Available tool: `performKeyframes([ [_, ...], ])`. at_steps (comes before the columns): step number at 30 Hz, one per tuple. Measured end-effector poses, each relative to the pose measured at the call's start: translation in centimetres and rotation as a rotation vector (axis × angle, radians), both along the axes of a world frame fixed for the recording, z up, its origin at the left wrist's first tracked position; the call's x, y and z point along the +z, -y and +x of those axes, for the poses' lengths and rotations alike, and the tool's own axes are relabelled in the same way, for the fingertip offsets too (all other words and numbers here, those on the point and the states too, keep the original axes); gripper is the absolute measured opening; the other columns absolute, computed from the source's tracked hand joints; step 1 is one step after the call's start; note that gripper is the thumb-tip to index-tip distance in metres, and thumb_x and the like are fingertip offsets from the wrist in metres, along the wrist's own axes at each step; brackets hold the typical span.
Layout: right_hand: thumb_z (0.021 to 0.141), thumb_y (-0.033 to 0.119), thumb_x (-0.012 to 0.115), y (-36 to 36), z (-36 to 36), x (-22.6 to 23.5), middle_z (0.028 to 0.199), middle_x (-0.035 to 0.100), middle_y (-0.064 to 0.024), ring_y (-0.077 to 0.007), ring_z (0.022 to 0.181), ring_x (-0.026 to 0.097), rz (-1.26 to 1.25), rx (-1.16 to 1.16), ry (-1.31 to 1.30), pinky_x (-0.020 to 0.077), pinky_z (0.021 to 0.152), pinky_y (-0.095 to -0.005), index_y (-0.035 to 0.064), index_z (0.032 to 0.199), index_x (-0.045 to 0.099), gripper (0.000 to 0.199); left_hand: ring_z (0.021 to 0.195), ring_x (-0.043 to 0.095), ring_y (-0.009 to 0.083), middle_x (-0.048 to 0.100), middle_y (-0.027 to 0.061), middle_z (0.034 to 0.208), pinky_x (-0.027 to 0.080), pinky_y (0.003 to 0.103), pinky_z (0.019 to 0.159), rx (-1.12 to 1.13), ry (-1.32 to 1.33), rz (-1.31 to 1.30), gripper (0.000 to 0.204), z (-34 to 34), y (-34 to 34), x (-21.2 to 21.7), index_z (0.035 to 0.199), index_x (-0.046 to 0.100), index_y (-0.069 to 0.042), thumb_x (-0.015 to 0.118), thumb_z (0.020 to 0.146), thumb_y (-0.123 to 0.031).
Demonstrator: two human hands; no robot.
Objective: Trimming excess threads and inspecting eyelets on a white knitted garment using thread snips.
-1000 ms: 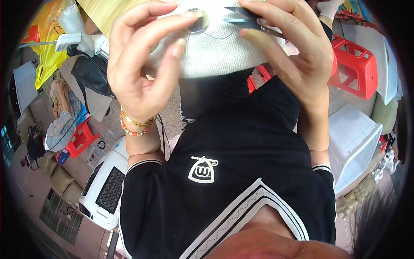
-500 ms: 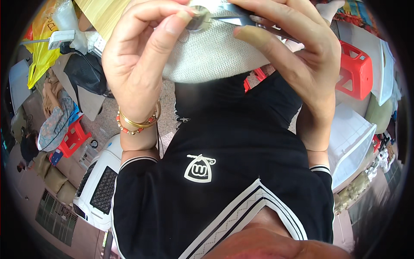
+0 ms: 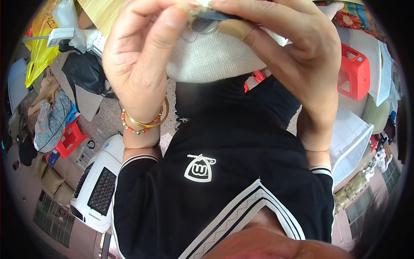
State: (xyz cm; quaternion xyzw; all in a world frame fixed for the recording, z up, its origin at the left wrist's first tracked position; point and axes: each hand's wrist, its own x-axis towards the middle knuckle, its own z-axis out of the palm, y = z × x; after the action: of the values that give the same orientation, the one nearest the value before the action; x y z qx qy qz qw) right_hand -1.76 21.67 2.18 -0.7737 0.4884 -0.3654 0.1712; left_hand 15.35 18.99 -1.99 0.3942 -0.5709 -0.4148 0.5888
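My left hand point(image 3: 142, 64) and right hand point(image 3: 293, 64) meet above my chest, fingertips clamped on a small round metal fitting point(image 3: 202, 23) at the top edge of an off-white woven fabric piece point(image 3: 215, 56). The fitting seems seated but not yet released; its exact kind is hard to tell. The coarse cloth hangs before my black shirt point(image 3: 224, 172), nothing carrying it.

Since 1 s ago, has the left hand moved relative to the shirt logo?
Yes. The left hand sits closer to the picture's top edge, farther above the shirt logo, still pinching the small metal piece.
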Motion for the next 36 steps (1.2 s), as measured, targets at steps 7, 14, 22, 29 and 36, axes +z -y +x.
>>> performKeyframes([
  [7, 0.067, 0.001, 0.075, -0.1, -0.3, 2.5, 0.080, 0.057, -0.0069, -0.0160, 0.070, 0.055, 0.388, 0.017, 0.160, 0.0411, 0.057, -0.0247, 0.0012, 0.110, 0.067, 0.044, 0.088, 0.061, 0.0164, 0.063, 0.0080, 0.099, 0.049, 0.025, 0.070, -0.064, 0.499, -0.416, 0.031, 4.4, 0.5, -1.4, 0.096, 0.071, -0.005, 0.083, 0.068, -0.007],
  [14, 0.066, -0.005, 0.068, 0.2, 0.5, -0.1, 0.072, 0.055, -0.0061, -0.0153, 0.064, 0.052, 0.108, -0.041, 0.128, 0.0385, 0.054, -0.0246, 0.0003, 0.102, 0.069, 0.036, 0.090, 0.062, 0.0168, 0.066, 0.0109, 0.095, 0.049, 0.026, 0.080, -0.105, 0.512, -0.299, 0.022, 3.3, -0.6, -0.8, 0.095, 0.071, 0.001, 0.076, 0.073, 0.004],
  [22, 0.076, -0.002, 0.069, 0.9, 0.2, -1.1, 0.076, 0.061, -0.0055, -0.0108, 0.065, 0.053, 0.194, -0.010, 0.378, 0.0399, 0.056, -0.0226, -0.0025, 0.099, 0.069, 0.023, 0.076, 0.059, 0.0107, 0.064, 0.0055, 0.090, 0.043, 0.020, 0.060, -0.077, 0.385, -0.304, 0.016, 2.7, -0.1, -1.3, 0.090, 0.071, -0.002, 0.076, 0.075, 0.000],
  [29, 0.080, 0.001, 0.070, 1.1, -0.1, -1.4, 0.076, 0.062, -0.0061, -0.0111, 0.066, 0.054, 0.233, 0.012, 0.427, 0.0405, 0.058, -0.0226, -0.0033, 0.100, 0.069, 0.021, 0.075, 0.058, 0.0100, 0.064, 0.0049, 0.091, 0.043, 0.023, 0.064, -0.071, 0.295, -0.245, 0.018, 2.6, 0.3, -1.4, 0.095, 0.070, -0.002, 0.074, 0.078, -0.002],
  [36, 0.078, -0.003, 0.067, 0.9, -0.3, -1.4, 0.076, 0.062, -0.0074, -0.0124, 0.067, 0.055, 0.249, 0.044, 0.460, 0.0418, 0.058, -0.0236, -0.0033, 0.103, 0.069, 0.025, 0.074, 0.059, 0.0089, 0.065, 0.0051, 0.092, 0.043, 0.019, 0.060, -0.028, 0.441, -0.300, 0.021, 1.7, 0.0, -0.8, 0.091, 0.072, -0.003, 0.079, 0.072, -0.003],
])
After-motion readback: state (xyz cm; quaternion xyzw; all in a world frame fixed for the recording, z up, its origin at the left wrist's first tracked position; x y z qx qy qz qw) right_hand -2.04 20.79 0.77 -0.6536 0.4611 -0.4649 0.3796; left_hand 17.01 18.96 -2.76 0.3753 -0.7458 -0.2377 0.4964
